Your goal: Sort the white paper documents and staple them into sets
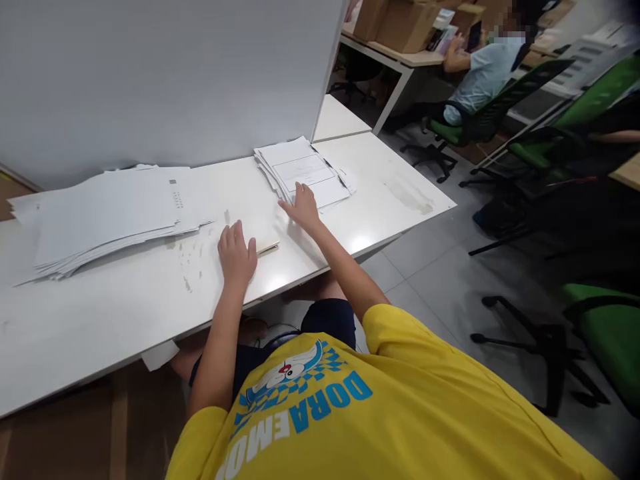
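Observation:
My left hand (236, 252) lies flat on the white table (125, 313), fingers stretched out, holding nothing. A gold pen (269, 248) lies just right of it, touching or nearly touching the hand. My right hand (301, 205) reaches forward with fingers spread and rests on the near edge of a small stack of printed papers (305, 170). A larger, fanned pile of white sheets (107, 217) lies on the table to the left of both hands.
A grey partition (160, 80) stands behind the table. Right of the table are green office chairs (605, 333) on a tiled floor. Another person (483, 70) sits at a far desk with cardboard boxes (400, 23).

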A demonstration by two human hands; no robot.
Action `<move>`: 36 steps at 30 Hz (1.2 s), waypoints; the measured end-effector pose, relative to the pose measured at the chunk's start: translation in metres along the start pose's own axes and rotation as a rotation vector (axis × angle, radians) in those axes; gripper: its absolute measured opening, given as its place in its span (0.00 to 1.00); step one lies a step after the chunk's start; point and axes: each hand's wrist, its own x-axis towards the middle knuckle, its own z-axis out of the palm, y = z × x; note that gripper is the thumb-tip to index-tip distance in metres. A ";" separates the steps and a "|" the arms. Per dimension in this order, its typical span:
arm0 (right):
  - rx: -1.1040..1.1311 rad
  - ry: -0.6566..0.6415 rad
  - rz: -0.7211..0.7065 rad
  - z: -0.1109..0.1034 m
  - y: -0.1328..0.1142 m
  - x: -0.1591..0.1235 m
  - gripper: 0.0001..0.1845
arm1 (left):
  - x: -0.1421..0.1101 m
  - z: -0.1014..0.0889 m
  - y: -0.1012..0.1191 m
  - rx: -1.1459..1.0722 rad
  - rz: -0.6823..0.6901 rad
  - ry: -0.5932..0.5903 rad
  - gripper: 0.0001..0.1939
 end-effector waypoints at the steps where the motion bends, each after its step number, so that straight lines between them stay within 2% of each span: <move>1: -0.138 -0.010 -0.021 0.001 0.019 -0.001 0.40 | 0.001 0.001 0.004 0.012 0.027 -0.031 0.29; 3: -0.317 -0.015 -0.051 0.004 0.042 -0.007 0.39 | 0.000 0.002 0.011 0.036 0.077 -0.074 0.27; 5: -0.408 0.020 -0.015 0.006 0.049 -0.011 0.36 | -0.001 0.001 0.012 0.052 0.100 -0.076 0.26; 8: -0.474 -0.002 0.039 0.003 0.047 -0.010 0.29 | -0.003 0.001 0.009 0.051 0.104 -0.040 0.24; 10: -0.501 -0.056 -0.005 0.000 0.045 -0.009 0.22 | -0.003 0.001 0.006 0.041 0.119 -0.029 0.23; 13: -0.534 -0.069 -0.050 -0.005 0.046 -0.012 0.13 | -0.001 -0.001 0.005 0.034 0.160 -0.023 0.21; 17: -0.562 -0.028 -0.012 -0.012 0.048 -0.022 0.11 | -0.001 -0.005 0.005 0.002 0.273 0.006 0.18; 19: -0.560 0.006 -0.019 -0.018 0.048 -0.033 0.11 | -0.006 -0.003 0.012 -0.080 0.375 -0.054 0.15; 21: -0.535 0.055 -0.051 -0.025 0.049 -0.050 0.12 | -0.013 0.004 0.026 -0.231 0.448 -0.221 0.12; 22: -0.516 0.087 -0.070 -0.028 0.051 -0.061 0.12 | -0.016 0.010 0.035 -0.328 0.431 -0.310 0.12; 23: -0.492 0.124 -0.089 -0.030 0.054 -0.074 0.13 | -0.019 0.018 0.046 -0.432 0.351 -0.371 0.13; 24: -0.464 0.163 -0.111 -0.032 0.057 -0.087 0.15 | -0.019 0.027 0.057 -0.548 0.201 -0.382 0.15; 27: -0.341 0.261 -0.208 -0.034 0.068 -0.129 0.18 | -0.010 0.057 0.089 -1.049 -0.400 -0.326 0.23; 29: -0.232 0.275 -0.280 -0.036 0.072 -0.152 0.19 | 0.005 0.075 0.103 -1.365 -0.659 -0.299 0.25; 31: -0.131 0.225 -0.320 -0.041 0.072 -0.166 0.20 | 0.020 0.090 0.110 -1.467 -0.794 -0.223 0.21; 33: -0.040 0.113 -0.331 -0.049 0.072 -0.171 0.18 | 0.033 0.099 0.111 -1.413 -0.865 -0.134 0.17; 36: 0.126 -0.010 -0.296 -0.067 0.078 -0.156 0.14 | 0.041 0.105 0.108 -1.307 -0.841 -0.116 0.18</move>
